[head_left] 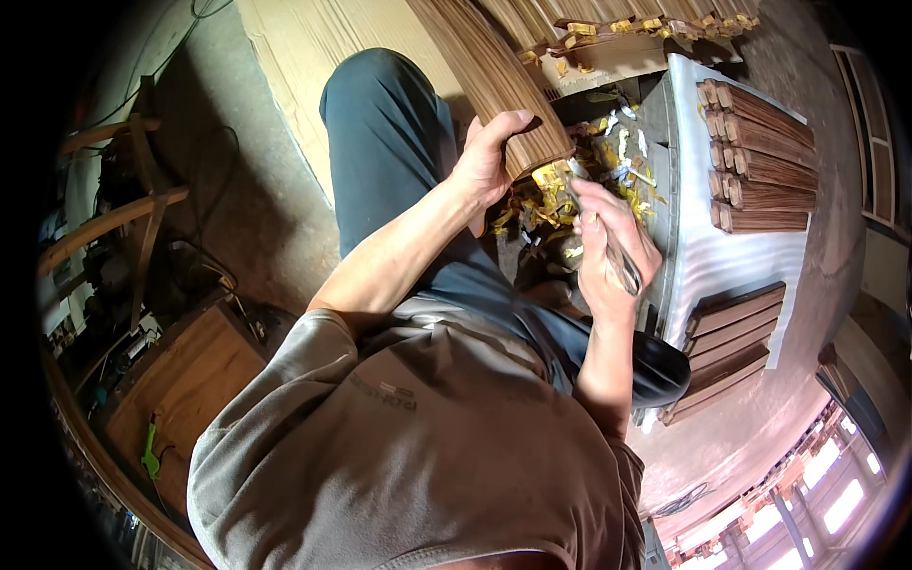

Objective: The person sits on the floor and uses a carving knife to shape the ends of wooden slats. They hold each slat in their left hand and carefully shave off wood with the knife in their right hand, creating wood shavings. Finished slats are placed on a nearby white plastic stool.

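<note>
A long brown wooden board (489, 81) with dark grain slants down from the top toward me. Near its close end, my left hand (483, 163) is closed on its left edge, the thumb lying over the upper face. Yellow tape (549, 175) sticks to that close end. My right hand (613, 237) grips a slim metal hand tool (626, 273), its tip reaching the taped end. The fingers cover much of the tool, so its exact kind is unclear. Torn yellow and white tape scraps (532, 211) lie below the board's end.
More boards with yellow-taped ends (617, 28) lie at the top. To the right, stacked wooden strips (765, 161) and dark flat pieces (731, 328) rest on a white sheet (689, 123). Cardboard (294, 57) spreads under my left knee; a wooden frame (142, 204) stands at left.
</note>
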The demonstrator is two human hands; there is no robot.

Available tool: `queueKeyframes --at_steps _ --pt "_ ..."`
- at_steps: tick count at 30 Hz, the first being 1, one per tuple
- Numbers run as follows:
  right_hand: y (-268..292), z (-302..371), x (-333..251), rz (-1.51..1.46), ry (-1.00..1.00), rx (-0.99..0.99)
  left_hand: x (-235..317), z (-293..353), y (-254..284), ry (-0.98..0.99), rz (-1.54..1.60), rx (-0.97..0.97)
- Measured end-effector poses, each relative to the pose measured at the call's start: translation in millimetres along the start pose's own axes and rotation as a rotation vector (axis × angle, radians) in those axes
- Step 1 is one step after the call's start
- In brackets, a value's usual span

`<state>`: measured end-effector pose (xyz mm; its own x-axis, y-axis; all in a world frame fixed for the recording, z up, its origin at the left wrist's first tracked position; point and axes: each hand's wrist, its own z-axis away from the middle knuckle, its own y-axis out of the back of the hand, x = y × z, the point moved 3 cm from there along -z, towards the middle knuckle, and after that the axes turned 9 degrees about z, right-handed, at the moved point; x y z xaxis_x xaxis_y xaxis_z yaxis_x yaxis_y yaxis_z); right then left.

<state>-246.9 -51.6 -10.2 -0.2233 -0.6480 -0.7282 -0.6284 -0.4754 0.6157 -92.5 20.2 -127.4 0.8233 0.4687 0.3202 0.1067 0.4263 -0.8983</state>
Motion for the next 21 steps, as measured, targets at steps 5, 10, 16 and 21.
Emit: queueKeyframes --at_steps 5,10,16,21 --pt "37 35 24 -0.033 -0.207 -0.054 17 -9 -8 0.024 0.142 0.000" --pt "4 -6 16 0.159 0.238 0.053 15 -7 -3 0.016 0.127 0.040" --pt "-33 -28 16 0.276 0.297 0.047 18 -4 0 0.016 0.200 0.042" --pt "-42 -39 24 0.342 0.557 -0.039 17 -5 7 0.031 0.085 0.087"
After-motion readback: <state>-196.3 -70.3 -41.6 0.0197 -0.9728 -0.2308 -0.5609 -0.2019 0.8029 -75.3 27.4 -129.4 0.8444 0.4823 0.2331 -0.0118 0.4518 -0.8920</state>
